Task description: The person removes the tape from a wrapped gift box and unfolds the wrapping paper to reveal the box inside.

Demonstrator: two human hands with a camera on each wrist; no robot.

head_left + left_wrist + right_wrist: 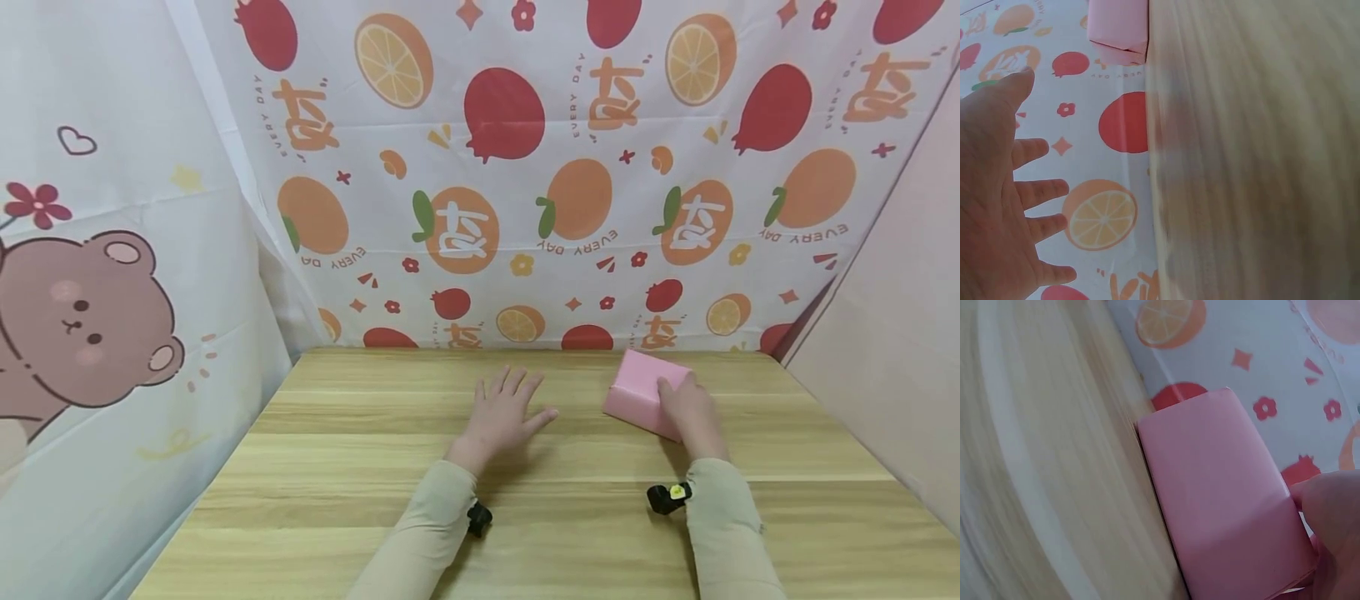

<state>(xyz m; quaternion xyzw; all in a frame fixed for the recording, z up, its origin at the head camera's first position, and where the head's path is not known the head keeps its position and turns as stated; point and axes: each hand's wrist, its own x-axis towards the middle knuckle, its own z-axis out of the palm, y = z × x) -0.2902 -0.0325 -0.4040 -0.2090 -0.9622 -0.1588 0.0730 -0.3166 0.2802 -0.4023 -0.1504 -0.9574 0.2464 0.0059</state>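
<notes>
A pink box with smooth sides lies on the table's right half, turned at an angle. My right hand grips its right end, the thumb over the top. In the right wrist view the long side of the box fills the middle, with part of the hand at its lower right; most of the fingers are hidden. To the left of the box, apart from it, my left hand is spread palm down with nothing in it. The left wrist view shows these fingers straight and separated.
The wood-grain table reaches back to a fruit-print curtain. A curtain with a bear hangs on the left, and a pale wall stands on the right. A small black camera is strapped to the right wrist.
</notes>
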